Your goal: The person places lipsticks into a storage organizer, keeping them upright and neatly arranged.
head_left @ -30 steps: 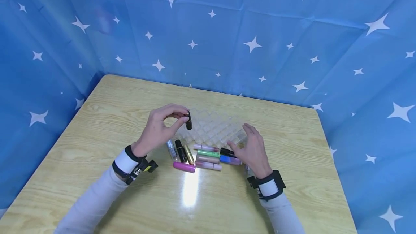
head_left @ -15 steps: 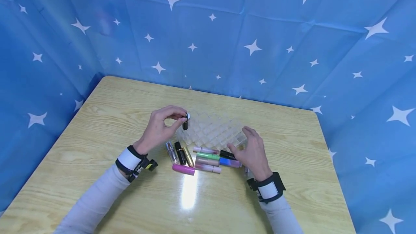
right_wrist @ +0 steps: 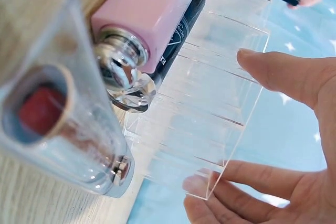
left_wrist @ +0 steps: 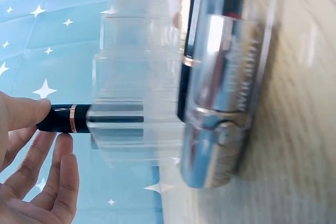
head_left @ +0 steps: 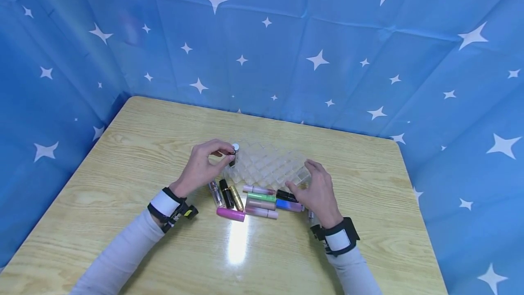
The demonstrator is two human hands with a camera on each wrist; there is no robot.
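My left hand (head_left: 200, 165) pinches a black lipstick tube (left_wrist: 63, 118) with a rose-gold band between thumb and fingertips. The tube's lower part sits inside a cell at the left end of a clear, many-celled lipstick organizer (head_left: 268, 165). A white round-topped piece (head_left: 235, 147) shows just behind those fingers. At the organizer's opposite end, my right hand (head_left: 319, 190) holds it, thumb on the near side and fingers round the far corner in the right wrist view. Close to the left wrist camera lies a silver-and-clear lipstick (left_wrist: 215, 103).
In front of the organizer lie a black tube (head_left: 226, 193), a gold tube (head_left: 236, 198), a magenta tube (head_left: 231, 214), a green tube (head_left: 262, 197), a blue-purple tube (head_left: 289, 205) and several others. A clear-capped red lipstick (right_wrist: 42, 111) is below my right wrist. A starry blue curtain (head_left: 262, 58) hangs behind.
My left hand has moved slightly left and down, lowering the black lipstick tube into the organizer's left end. The right hand stays in place.
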